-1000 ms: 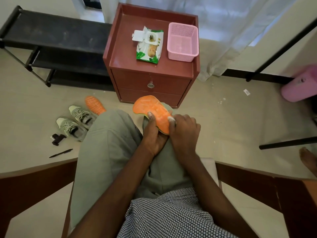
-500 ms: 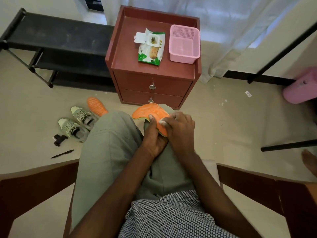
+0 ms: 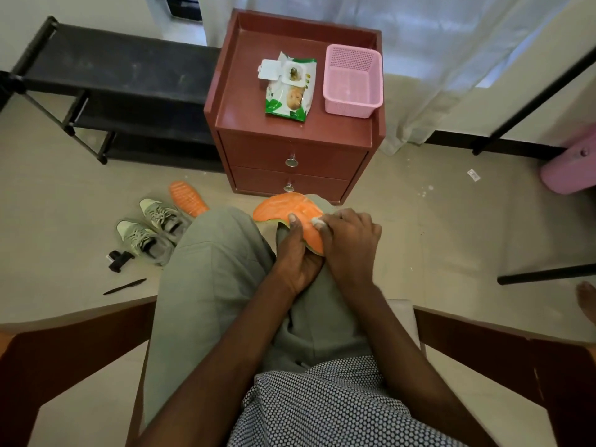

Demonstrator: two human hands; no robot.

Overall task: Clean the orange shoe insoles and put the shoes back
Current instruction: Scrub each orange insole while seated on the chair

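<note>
Insole [image 3: 292,210] lies on the person's knee at frame centre, orange face up. Left hand [image 3: 298,253] grips its near end, thumb on top, fingers curled under. Right hand [image 3: 350,243] pinches a white wipe [image 3: 317,222] in curled fingers and presses it onto the insole. Second insole [image 3: 188,198] on the floor at 10 o'clock from the knee, just beside the two shoes [image 3: 154,229]. Nightstand [image 3: 245,121] at 12 o'clock carries a wipes pack [image 3: 288,88] and pink basket [image 3: 351,82]. Pen [image 3: 124,286] on the floor at 9 o'clock.
</note>
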